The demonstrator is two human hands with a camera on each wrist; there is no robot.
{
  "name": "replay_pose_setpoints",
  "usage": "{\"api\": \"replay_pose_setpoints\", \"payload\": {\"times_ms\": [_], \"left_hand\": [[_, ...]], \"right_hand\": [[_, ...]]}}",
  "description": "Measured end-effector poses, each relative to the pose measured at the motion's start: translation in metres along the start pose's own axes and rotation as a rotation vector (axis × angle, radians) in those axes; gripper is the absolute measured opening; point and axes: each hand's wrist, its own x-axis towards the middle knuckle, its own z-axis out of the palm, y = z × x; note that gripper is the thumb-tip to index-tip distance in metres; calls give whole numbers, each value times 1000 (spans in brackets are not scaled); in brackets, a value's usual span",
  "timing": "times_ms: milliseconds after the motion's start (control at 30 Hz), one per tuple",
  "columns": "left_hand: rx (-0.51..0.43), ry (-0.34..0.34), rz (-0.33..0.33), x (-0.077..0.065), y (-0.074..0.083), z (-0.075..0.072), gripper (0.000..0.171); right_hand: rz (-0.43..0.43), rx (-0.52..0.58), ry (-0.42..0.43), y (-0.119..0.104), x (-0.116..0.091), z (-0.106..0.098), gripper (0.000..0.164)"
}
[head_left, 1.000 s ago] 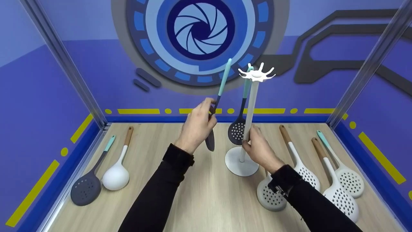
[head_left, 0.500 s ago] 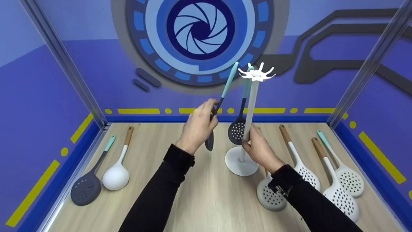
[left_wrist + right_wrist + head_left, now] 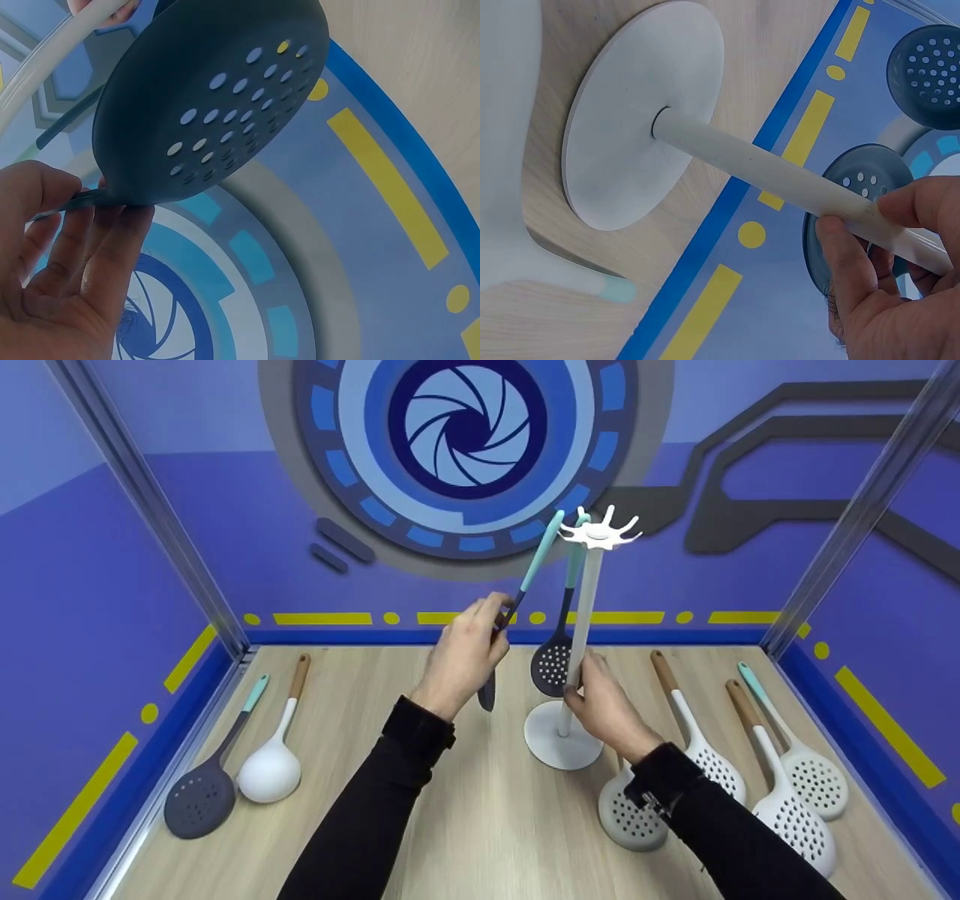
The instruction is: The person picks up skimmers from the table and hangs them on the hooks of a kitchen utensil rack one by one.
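My left hand [image 3: 466, 656] pinches a dark grey skimmer [image 3: 142, 97] by the neck, where its handle meets the perforated head. Its mint handle [image 3: 541, 553] leans up and right, the tip beside the hooks of a white utensil stand [image 3: 587, 607]; whether they touch I cannot tell. Thumb and fingers of my right hand [image 3: 607, 705] grip the stand's pole low down, above the round base [image 3: 645, 112]. Another dark skimmer [image 3: 553, 666] with a mint handle hangs from the stand's far left side, partly behind the pole.
At left lie a dark skimmer [image 3: 199, 801] and a white ladle [image 3: 270, 772]. Several pale skimmers lie at right, including a grey one [image 3: 634, 814] partly under my right forearm and a white one [image 3: 799, 829]. Blue panels [image 3: 187, 585] enclose the table.
The handle of the skimmer in my left hand has swung right and slightly down, its tip closing on the stand's hooks. My right hand and the stand have stayed put.
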Motion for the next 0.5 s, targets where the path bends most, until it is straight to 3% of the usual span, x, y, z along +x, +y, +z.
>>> {"api": "replay_pose_setpoints", "payload": {"times_ms": [500], "left_hand": [[30, -16, 19, -2, 1, 6, 41]], "right_hand": [[26, -7, -18, 1, 0, 0, 53]]}}
